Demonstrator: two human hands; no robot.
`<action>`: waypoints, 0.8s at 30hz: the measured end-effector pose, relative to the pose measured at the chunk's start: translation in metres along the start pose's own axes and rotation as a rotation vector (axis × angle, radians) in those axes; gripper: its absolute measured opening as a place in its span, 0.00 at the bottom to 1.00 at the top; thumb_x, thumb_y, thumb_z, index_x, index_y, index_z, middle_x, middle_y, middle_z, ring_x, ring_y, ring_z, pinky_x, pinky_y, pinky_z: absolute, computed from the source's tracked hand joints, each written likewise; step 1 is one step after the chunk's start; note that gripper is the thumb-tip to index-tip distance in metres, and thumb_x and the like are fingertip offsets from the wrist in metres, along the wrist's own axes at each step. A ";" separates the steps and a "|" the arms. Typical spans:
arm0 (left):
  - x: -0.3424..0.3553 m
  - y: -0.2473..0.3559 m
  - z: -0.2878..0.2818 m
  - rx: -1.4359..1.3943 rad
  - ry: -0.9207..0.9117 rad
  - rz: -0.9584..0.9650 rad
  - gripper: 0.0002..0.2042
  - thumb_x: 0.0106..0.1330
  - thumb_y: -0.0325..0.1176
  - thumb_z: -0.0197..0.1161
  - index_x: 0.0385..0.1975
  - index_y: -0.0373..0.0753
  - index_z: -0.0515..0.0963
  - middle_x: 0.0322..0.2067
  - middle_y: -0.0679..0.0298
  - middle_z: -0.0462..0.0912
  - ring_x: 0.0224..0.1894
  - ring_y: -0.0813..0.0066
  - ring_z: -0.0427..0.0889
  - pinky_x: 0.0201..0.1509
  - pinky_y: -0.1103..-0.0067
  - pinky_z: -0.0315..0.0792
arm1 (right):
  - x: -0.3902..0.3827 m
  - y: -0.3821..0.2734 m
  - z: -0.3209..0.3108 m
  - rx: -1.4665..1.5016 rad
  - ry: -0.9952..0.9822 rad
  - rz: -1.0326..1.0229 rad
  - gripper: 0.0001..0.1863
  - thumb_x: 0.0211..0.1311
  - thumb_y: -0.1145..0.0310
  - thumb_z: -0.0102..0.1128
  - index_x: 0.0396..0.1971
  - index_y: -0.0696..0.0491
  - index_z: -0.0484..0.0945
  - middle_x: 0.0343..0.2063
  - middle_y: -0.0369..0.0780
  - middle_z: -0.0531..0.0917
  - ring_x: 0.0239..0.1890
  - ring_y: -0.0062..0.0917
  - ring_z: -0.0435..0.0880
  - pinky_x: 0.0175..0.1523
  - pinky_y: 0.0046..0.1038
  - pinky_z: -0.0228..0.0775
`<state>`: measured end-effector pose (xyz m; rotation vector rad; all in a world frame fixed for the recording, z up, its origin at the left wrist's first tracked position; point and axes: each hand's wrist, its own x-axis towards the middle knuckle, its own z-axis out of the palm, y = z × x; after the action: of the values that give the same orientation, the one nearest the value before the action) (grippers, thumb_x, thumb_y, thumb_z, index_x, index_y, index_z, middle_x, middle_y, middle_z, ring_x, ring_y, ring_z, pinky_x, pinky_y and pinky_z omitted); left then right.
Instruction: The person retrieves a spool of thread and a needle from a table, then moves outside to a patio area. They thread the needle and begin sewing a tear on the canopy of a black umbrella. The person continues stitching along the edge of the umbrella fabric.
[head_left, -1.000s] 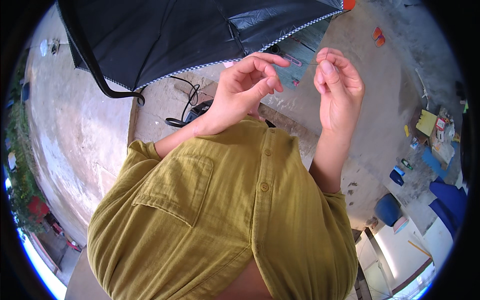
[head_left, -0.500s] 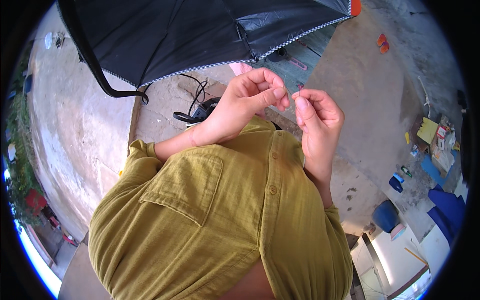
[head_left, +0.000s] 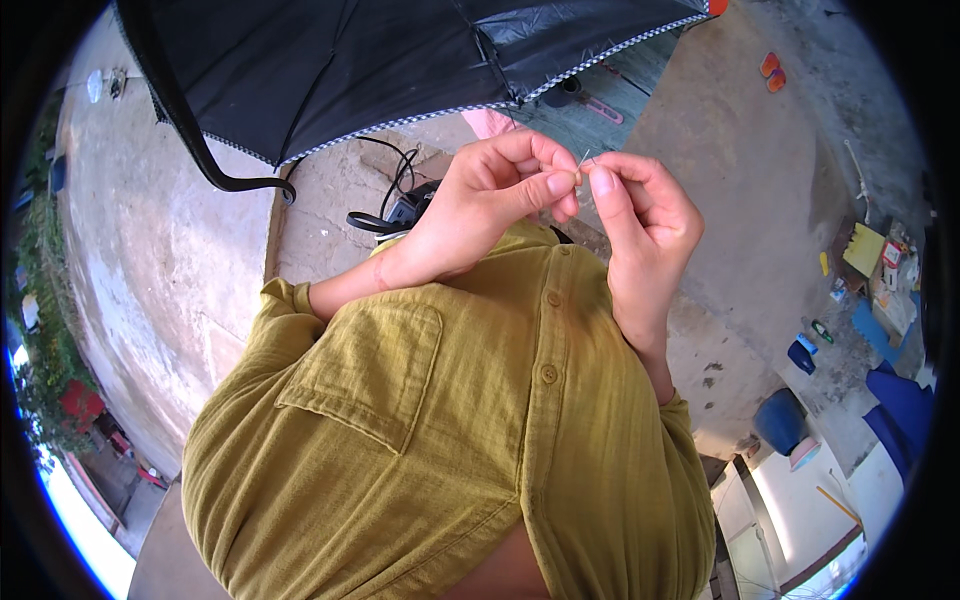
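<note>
My left hand [head_left: 505, 190] pinches a needle [head_left: 583, 158] between thumb and forefinger, its thin tip standing up past the fingertips. Close beside it, my right hand [head_left: 645, 205] is closed in a pinch on what looks like a fine thread [head_left: 592, 159], too thin to make out fully. The fingertips of both hands nearly meet in front of my chest. Beyond them spreads an open black umbrella [head_left: 400, 70] with checked edging. A pink cloth [head_left: 488, 122] lies partly hidden behind my left hand.
A blue-green wooden surface [head_left: 620, 85] holds a dark cup [head_left: 563, 93] and a pink-handled tool [head_left: 603, 110]. A black bag [head_left: 405, 212] with a cord lies left of my left wrist. Orange sandals [head_left: 772, 72], a blue pot [head_left: 780, 420] and clutter are on the right.
My right hand has shifted slightly up and right, and its fingertips stay close to the left hand's. The needle now shows more plainly above the left fingertips. The view has tilted a little.
</note>
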<state>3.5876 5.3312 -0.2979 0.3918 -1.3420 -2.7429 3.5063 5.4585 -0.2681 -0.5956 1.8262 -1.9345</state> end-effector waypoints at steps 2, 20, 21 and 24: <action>0.000 0.000 0.000 -0.003 0.008 -0.004 0.06 0.66 0.30 0.56 0.35 0.34 0.74 0.28 0.65 0.78 0.32 0.80 0.74 0.42 0.82 0.69 | 0.000 0.000 0.000 0.023 0.000 0.017 0.02 0.61 0.79 0.53 0.30 0.62 0.74 0.22 0.35 0.78 0.23 0.12 0.76 0.28 0.13 0.65; 0.003 -0.003 0.009 0.071 0.059 -0.027 0.05 0.65 0.30 0.57 0.36 0.36 0.74 0.29 0.68 0.78 0.32 0.84 0.74 0.37 0.86 0.67 | 0.008 0.000 -0.010 0.116 -0.068 0.131 0.04 0.57 0.81 0.53 0.24 0.59 0.71 0.20 0.34 0.76 0.17 0.10 0.72 0.21 0.12 0.62; 0.003 -0.003 0.010 0.066 0.054 -0.027 0.05 0.65 0.30 0.57 0.36 0.36 0.74 0.29 0.68 0.78 0.32 0.84 0.74 0.37 0.86 0.67 | 0.008 -0.001 -0.010 0.118 -0.066 0.136 0.04 0.57 0.81 0.53 0.24 0.59 0.71 0.20 0.34 0.76 0.17 0.10 0.72 0.21 0.12 0.62; 0.003 -0.004 0.012 0.058 0.046 -0.020 0.05 0.65 0.30 0.57 0.36 0.36 0.75 0.28 0.68 0.78 0.32 0.84 0.75 0.37 0.86 0.67 | 0.008 -0.002 -0.012 0.120 -0.066 0.144 0.04 0.57 0.81 0.53 0.23 0.59 0.71 0.19 0.34 0.76 0.17 0.10 0.71 0.20 0.12 0.62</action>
<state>3.5824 5.3423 -0.2951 0.4707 -1.4161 -2.6984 3.4933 5.4639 -0.2668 -0.4702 1.6520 -1.8907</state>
